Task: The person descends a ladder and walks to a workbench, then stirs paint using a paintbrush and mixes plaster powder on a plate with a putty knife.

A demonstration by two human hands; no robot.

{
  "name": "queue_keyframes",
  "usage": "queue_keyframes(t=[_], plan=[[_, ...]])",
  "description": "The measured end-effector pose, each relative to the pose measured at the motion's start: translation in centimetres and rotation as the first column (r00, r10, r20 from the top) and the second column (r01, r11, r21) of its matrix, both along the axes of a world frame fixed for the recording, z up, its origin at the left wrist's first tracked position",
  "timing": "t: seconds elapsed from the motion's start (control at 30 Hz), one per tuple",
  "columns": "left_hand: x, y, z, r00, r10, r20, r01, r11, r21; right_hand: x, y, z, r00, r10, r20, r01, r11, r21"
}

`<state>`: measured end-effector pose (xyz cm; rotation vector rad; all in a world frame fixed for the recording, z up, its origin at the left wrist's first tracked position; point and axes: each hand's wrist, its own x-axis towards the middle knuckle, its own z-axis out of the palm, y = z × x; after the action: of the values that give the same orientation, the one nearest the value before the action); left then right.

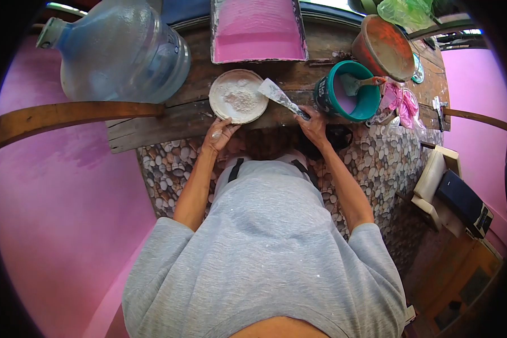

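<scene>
The fingers of my left hand (pixel 221 135) pinch the near rim of a shallow bowl (pixel 247 120) just above the middle of the frame; how far they reach beneath it I cannot tell. I take that grip to be there to steady the bowl. My right hand (pixel 312 125) has its fingers curled closed around the dark handle of a scraper (pixel 281 98). Its pale, smeared blade points up and left to the bowl's right edge; whether it touches there I cannot tell. Gripping the handle's end, I judge, keeps my knuckles clear of the white powder (pixel 239 100), which lies loose and lumpy in the bowl.

Right of the scraper, in the upper right of the frame, stands a teal tub (pixel 333 79) of pale paint. A brush (pixel 361 83) leans in it with the orange handle over the rim, probably so it can be picked up clean. A larger stained bucket (pixel 372 48) stands behind, and pink plastic (pixel 405 104) lies crumpled beside the tub. At top centre, beyond the bowl, is a tray (pixel 302 42) coated in pink. A big clear water jug (pixel 124 56) lies on its side in the upper left, well away from my fingers. Boards of a worn wooden table (pixel 180 121) bear these things.
</scene>
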<state>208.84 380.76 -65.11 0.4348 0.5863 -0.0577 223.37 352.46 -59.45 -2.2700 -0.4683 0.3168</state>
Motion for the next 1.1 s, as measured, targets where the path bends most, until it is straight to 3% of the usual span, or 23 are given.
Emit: queue_keyframes(t=[0.23,0.27,0.3,0.37,0.43,0.53,0.6,0.63,0.7,0.73,0.77,0.8,0.83,0.87,0.9,0.97,1.03,1.1], plan=[[0.6,-1.1,-0.2,0.985,0.128,-0.118,-0.125,0.992,0.033,1.4,0.7,-3.3,0.976,0.044,0.212,-0.025,0.996,-0.088],[-0.3,-1.3,-0.7,0.979,0.003,-0.205,0.114,0.823,0.557,1.4,0.8,-3.2,0.955,0.071,0.287,-0.032,0.990,-0.140],[-0.7,-1.6,-1.2,0.942,-0.064,-0.331,0.331,0.361,0.872,1.3,1.0,-3.2,0.954,0.058,0.294,-0.016,0.990,-0.141],[-1.0,-1.4,-2.3,0.963,-0.050,-0.263,0.248,0.538,0.805,1.5,0.8,-3.1,0.942,0.077,0.326,-0.019,0.984,-0.179],[-0.5,-1.9,0.7,0.949,-0.067,-0.307,0.308,0.392,0.867,1.6,0.7,-3.4,0.942,0.042,0.333,0.001,0.992,-0.130],[-0.4,-1.5,1.4,0.954,-0.086,-0.286,0.294,0.435,0.851,1.0,1.1,-0.5,0.883,-0.010,0.469,0.069,0.992,-0.109],[-1.0,-0.7,0.2,0.954,-0.099,-0.283,0.298,0.408,0.863,0.5,1.0,1.8,0.930,0.011,0.368,-0.057,0.992,0.114],[-1.3,-0.5,-0.4,0.954,-0.113,-0.279,0.300,0.405,0.864,0.9,0.5,3.8,0.928,-0.001,0.372,-0.044,0.993,0.113],[-2.4,0.0,-1.3,0.976,0.013,-0.219,0.191,0.435,0.880,2.3,-1.1,9.0,0.889,-0.047,0.456,-0.052,0.978,0.202],[-2.9,0.6,-1.2,0.976,0.003,-0.219,0.196,0.435,0.879,4.1,-2.5,10.6,0.859,-0.077,0.507,0.007,0.990,0.140],[-3.5,1.4,-1.1,0.932,0.239,-0.274,0.003,0.748,0.664,7.0,-4.4,12.4,0.797,-0.079,0.599,0.019,0.994,0.107],[-4.0,1.7,-0.9,0.814,0.416,-0.406,-0.269,0.889,0.371,10.5,-6.6,13.9,0.728,-0.076,0.681,0.033,0.997,0.076],[-4.3,1.7,-0.6,0.741,0.474,-0.476,-0.236,0.847,0.476,13.6,-8.6,14.4,0.696,-0.019,0.718,0.199,0.966,-0.167],[-4.7,1.7,-0.5,0.658,0.536,-0.529,-0.190,0.798,0.572,19.1,-10.5,10.3,0.139,-0.209,0.968,0.218,0.960,0.176],[-6.2,2.2,-1.2,0.680,0.527,-0.509,-0.172,0.790,0.588,21.3,-13.7,10.3,0.547,0.024,0.837,0.314,0.921,-0.231],[-9.5,2.7,-2.2,0.696,0.522,-0.493,-0.157,0.781,0.605,27.9,-15.5,11.7,0.805,-0.045,0.592,0.292,0.898,-0.328],[-11.5,2.3,-2.2,0.538,0.553,-0.636,-0.017,0.762,0.647,33.3,-17.2,8.9,0.826,0.026,0.563,0.201,0.920,-0.337],[-12.6,-0.3,-0.5,0.489,0.595,-0.638,-0.002,0.732,0.681,37.2,-18.3,5.5,0.831,0.126,0.542,0.138,0.897,-0.419]])
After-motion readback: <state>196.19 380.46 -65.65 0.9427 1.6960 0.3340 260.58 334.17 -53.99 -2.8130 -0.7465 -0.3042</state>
